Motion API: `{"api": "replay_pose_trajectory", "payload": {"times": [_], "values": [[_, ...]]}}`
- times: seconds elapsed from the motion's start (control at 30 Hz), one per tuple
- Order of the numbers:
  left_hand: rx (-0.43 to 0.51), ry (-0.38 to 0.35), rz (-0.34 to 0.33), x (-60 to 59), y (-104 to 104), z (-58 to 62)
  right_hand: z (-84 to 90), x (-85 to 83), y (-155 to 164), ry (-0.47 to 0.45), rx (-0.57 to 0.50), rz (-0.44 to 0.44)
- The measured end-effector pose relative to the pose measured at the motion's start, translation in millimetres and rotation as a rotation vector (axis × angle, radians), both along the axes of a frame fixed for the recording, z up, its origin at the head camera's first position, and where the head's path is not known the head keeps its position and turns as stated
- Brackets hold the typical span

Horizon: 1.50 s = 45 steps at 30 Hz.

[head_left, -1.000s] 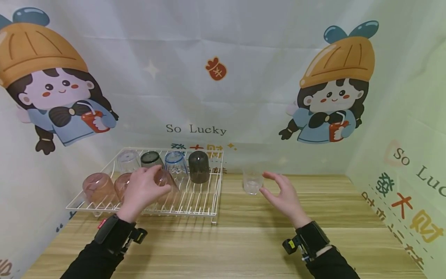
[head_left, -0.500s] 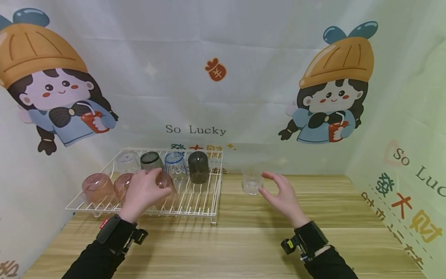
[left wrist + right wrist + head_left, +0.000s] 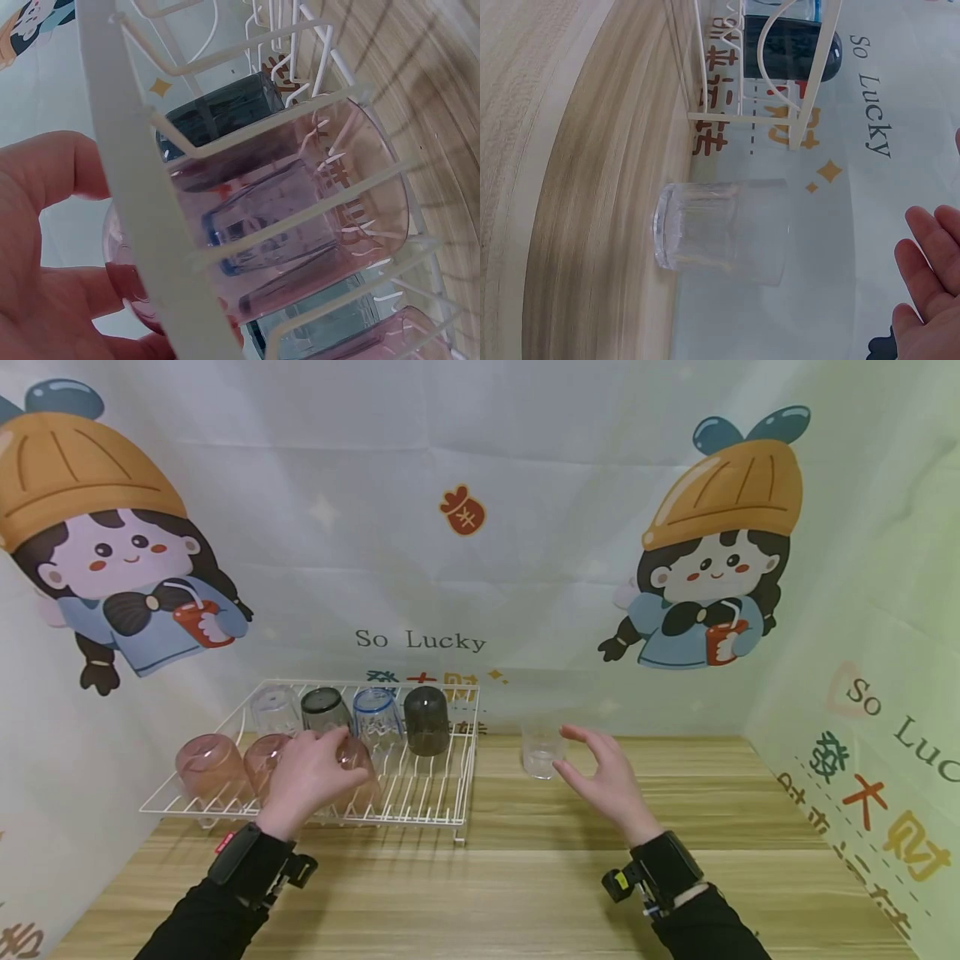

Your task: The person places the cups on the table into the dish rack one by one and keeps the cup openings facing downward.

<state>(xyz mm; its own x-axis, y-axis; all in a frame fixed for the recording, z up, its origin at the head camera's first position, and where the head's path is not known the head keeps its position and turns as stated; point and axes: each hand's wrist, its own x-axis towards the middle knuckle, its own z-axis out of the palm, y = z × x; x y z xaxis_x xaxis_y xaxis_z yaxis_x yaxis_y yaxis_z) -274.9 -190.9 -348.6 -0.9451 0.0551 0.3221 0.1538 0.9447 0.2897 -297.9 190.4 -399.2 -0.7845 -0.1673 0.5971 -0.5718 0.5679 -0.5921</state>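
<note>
White wire forms the dish rack (image 3: 420, 793) that stands on the left half of the wooden table (image 3: 525, 877), and it carries seven upturned tumblers in two rows. Back row, left to right: a clear tumbler (image 3: 275, 708), a dark green tumbler (image 3: 324, 708), a blue-rimmed tumbler (image 3: 377, 717) and a smoke-grey tumbler (image 3: 426, 720). Front row: a pink tumbler at the far left (image 3: 208, 767), a second pink tumbler (image 3: 262, 762) beside it, and a third pink tumbler (image 3: 358, 772) nearer the rack's centre. Left hand (image 3: 309, 777) — fingers curled over the top and side of the third pink tumbler, gripping it while it rests in the rack; the left wrist view shows the thumb (image 3: 52, 169) against the base of the glass behind the rack wires. Right hand (image 3: 609, 781) — open, fingers spread and relaxed, held just beside a clear glass (image 3: 542, 752) without touching it. That clear glass stands upright, mouth up, on the table to the right of the rack, close to the printed backdrop (image 3: 480, 527); the right wrist view shows a gap between the glass (image 3: 724, 231) and the fingertips (image 3: 934, 240). Both wrists carry black straps over dark sleeves.
</note>
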Motion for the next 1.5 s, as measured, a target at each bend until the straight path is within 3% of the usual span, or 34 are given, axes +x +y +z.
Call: {"api": "replay_pose_trajectory", "payload": {"times": [0.77, 1.07, 1.5], "values": [[-0.002, -0.037, -0.003, -0.4, 3, -1.7, 0.6, -0.1, -1, -0.004, 0.004, 0.002], [0.002, 0.108, -0.007, 0.9, 8, -3.0, 1.4, -0.5, -1, 0.014, 0.014, -0.004], [0.044, 0.134, -0.016, 9.6, 16, 2.7, 4.8, -2.4, -2, 0.024, 0.048, -0.004]]}}
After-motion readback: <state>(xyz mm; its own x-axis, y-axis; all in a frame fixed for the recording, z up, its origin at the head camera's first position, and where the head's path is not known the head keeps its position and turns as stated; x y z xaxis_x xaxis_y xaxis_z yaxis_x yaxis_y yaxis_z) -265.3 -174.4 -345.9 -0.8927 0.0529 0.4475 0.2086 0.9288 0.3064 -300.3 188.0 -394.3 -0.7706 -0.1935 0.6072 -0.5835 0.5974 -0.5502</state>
